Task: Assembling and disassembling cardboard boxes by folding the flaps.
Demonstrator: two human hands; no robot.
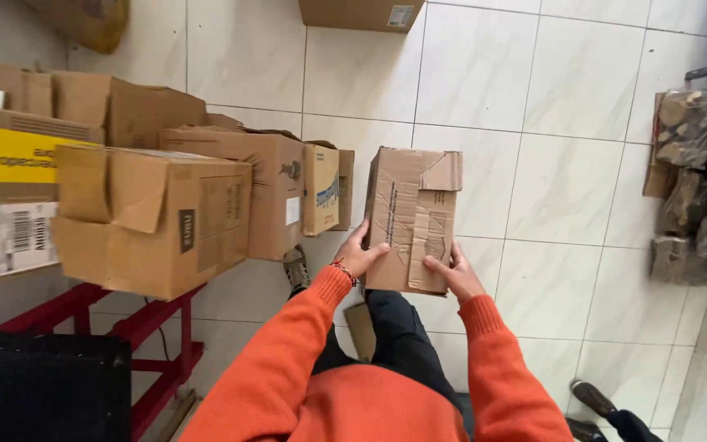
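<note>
A worn brown cardboard box [411,213] with torn tape marks is held up in front of me over the tiled floor. My left hand [359,255] grips its lower left edge. My right hand [453,272] holds its lower right side, thumb on the face. Both arms wear orange sleeves, and a red thread bracelet circles the left wrist. My dark trousers and one shoe [295,268] show below the box.
Several open cardboard boxes [153,217] sit stacked on a red metal rack [137,327] at left. Another box [360,12] lies on the floor at top. Plastic-wrapped bundles [697,172] sit at right. A black object [42,385] is at bottom left. Another person's shoe [592,399] is at bottom right.
</note>
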